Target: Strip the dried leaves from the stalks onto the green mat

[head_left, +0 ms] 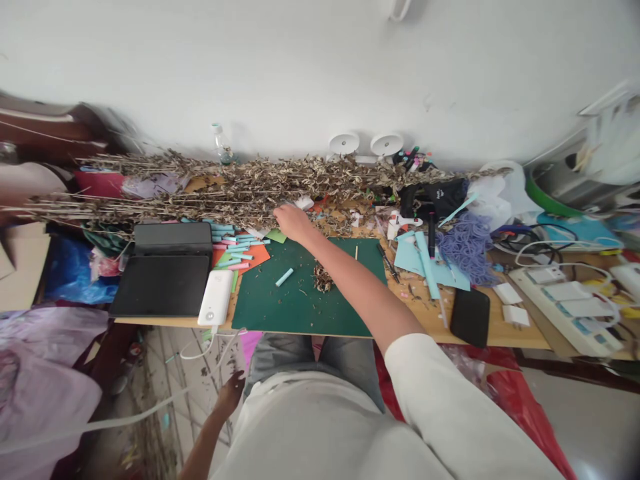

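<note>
My right hand reaches across the cutting mat to the dried plant stalks piled along the back of the table. Its fingers are closed at the pile's front edge, pinching at the dried leaves; the exact piece between them is hidden. My left hand hangs low beside my left thigh, below the table edge. Its fingers are loosely apart and nothing shows in them. On the green cutting mat lie a light blue paper tube and a small clump of dried leaves, partly behind my right forearm.
Left of the mat are a tablet, a white power bank with a cable, and several coloured paper tubes. To the right lie a glue gun, purple loops, a black phone and a power strip.
</note>
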A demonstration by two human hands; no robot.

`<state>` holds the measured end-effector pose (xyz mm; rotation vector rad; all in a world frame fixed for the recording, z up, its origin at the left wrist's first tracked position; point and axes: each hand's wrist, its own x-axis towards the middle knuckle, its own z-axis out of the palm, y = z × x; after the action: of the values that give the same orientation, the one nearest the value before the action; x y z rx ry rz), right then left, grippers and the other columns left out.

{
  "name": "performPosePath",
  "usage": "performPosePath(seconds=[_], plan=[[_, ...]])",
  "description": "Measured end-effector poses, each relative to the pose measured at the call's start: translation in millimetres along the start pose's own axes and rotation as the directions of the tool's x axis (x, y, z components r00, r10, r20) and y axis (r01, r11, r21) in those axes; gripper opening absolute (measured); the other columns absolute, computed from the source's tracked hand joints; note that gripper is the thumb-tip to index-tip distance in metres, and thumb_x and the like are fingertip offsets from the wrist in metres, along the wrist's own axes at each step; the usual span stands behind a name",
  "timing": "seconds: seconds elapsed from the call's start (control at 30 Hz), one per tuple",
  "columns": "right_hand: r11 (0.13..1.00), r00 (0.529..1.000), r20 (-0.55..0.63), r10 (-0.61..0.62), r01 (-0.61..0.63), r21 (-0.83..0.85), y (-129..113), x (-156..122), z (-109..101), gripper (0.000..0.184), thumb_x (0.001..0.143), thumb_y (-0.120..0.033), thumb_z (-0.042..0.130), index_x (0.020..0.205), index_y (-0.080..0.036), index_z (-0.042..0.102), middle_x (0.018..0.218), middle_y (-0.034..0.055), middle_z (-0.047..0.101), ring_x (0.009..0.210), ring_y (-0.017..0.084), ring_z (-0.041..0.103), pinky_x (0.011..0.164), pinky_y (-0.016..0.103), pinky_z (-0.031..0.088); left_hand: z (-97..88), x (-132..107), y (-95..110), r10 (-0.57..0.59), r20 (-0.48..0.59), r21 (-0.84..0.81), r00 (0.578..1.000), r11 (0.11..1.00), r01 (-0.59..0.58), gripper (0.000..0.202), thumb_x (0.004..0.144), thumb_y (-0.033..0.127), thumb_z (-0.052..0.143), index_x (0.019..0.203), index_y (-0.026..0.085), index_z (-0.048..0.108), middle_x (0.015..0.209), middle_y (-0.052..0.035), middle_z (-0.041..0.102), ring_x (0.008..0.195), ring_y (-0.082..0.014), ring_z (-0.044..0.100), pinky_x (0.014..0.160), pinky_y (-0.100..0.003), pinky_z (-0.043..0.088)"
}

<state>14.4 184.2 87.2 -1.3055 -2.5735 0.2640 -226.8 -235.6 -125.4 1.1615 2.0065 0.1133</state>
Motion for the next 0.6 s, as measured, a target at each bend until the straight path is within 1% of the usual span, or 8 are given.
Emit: performPosePath(seconds=[0.03, 0.1, 0.17, 0.3, 0.37, 0.47, 0.53, 0.6], plan=[[1.0, 1.0, 0.013, 0.005, -0.005, -0.023, -1, 4, 4, 0.029, 0.094, -0.013, 0.037, 0.11, -0.01, 0.061, 0.108, 0.015, 0.064, 0.103, 0.024, 0.054, 0.086, 0.035, 0.04, 1.6, 1, 0, -0.014, 0.028, -0.004, 1.0, 1.0, 0.014, 0.026, 0.075, 0.021, 0.041, 0.088, 0.022, 0.064, 0.085, -0.0151, 0.072, 0.089, -0.032, 0.07, 0.075, -0.038, 0.05], [0.998, 0.999, 0.027, 0.031, -0.029, -0.051, 0, 7, 10, 0.025, 0.095, -0.016, 0.04, 0.105, -0.01, 0.063, 0.103, 0.0143, 0.066, 0.103, 0.024, 0.054, 0.088, 0.036, 0.038, 1.6, 2, 1, -0.027, 0.044, 0.009, 0.999, 1.0, 0.027, 0.027, 0.074, 0.017, 0.04, 0.088, 0.023, 0.063, 0.087, -0.0144, 0.072, 0.09, -0.0321, 0.07, 0.077, -0.038, 0.05], [0.997, 0.998, 0.029, 0.058, -0.057, -0.051, 2, 8, 12, 0.024, 0.096, -0.02, 0.043, 0.099, -0.009, 0.065, 0.097, 0.0133, 0.067, 0.1, 0.022, 0.054, 0.089, 0.036, 0.036, -1.7, 1, 6, -0.032, 0.065, 0.016, 0.997, 0.999, 0.032, 0.027, 0.073, 0.015, 0.041, 0.086, 0.025, 0.063, 0.085, -0.0105, 0.073, 0.091, -0.0312, 0.07, 0.078, -0.037, 0.05], [0.997, 0.997, -0.029, 0.078, -0.079, -0.026, 4, 7, 8, 0.028, 0.099, -0.025, 0.041, 0.097, -0.01, 0.065, 0.1, 0.0112, 0.065, 0.097, 0.019, 0.053, 0.088, 0.035, 0.032, -13.7, -10, 31, -0.042, 0.055, 0.016, 0.998, 0.999, 0.041, 0.023, 0.072, 0.017, 0.047, 0.084, 0.027, 0.063, 0.081, -0.0016, 0.072, 0.093, -0.0275, 0.07, 0.077, -0.032, 0.049], [0.996, 0.992, -0.08, 0.093, -0.094, -0.006, 5, 7, 2, 0.031, 0.1, -0.028, 0.039, 0.098, -0.013, 0.066, 0.101, 0.0103, 0.064, 0.096, 0.02, 0.053, 0.086, 0.034, 0.032, -20.5, -17, 48, -0.087, 0.042, 0.014, 0.995, 0.996, 0.087, 0.02, 0.072, 0.016, 0.05, 0.082, 0.026, 0.064, 0.077, -0.0005, 0.072, 0.089, -0.0264, 0.07, 0.076, -0.03, 0.048], [0.99, 0.968, -0.213, 0.135, -0.124, 0.063, 7, 7, -7, 0.036, 0.1, -0.032, 0.035, 0.101, -0.016, 0.067, 0.1, 0.01, 0.063, 0.097, 0.022, 0.052, 0.082, 0.032, 0.032, -30.2, -26, 70, -0.107, 0.029, -0.02, 0.994, 0.994, 0.107, 0.018, 0.069, 0.014, 0.053, 0.077, 0.026, 0.063, 0.07, 0.0013, 0.07, 0.082, -0.0245, 0.07, 0.074, -0.028, 0.047], [0.985, 0.939, -0.303, 0.16, -0.131, 0.114, 10, 5, -12, 0.037, 0.101, -0.032, 0.033, 0.104, -0.017, 0.067, 0.102, 0.0103, 0.062, 0.099, 0.022, 0.051, 0.082, 0.031, 0.032, -35.2, -31, 78, -0.098, 0.048, -0.047, 0.994, 0.994, 0.1, 0.016, 0.066, 0.015, 0.055, 0.074, 0.026, 0.063, 0.067, 0.0026, 0.07, 0.083, -0.0246, 0.07, 0.073, -0.028, 0.047], [0.98, 0.917, -0.354, 0.185, -0.146, 0.133, 16, 2, -17, 0.038, 0.101, -0.031, 0.032, 0.105, -0.016, 0.067, 0.103, 0.0112, 0.06, 0.099, 0.022, 0.05, 0.084, 0.031, 0.033, -37.6, -33, 80, -0.082, 0.082, -0.068, 0.993, 0.994, 0.087, 0.016, 0.064, 0.016, 0.055, 0.071, 0.028, 0.063, 0.066, 0.0033, 0.07, 0.086, -0.0266, 0.07, 0.075, -0.03, 0.048]])
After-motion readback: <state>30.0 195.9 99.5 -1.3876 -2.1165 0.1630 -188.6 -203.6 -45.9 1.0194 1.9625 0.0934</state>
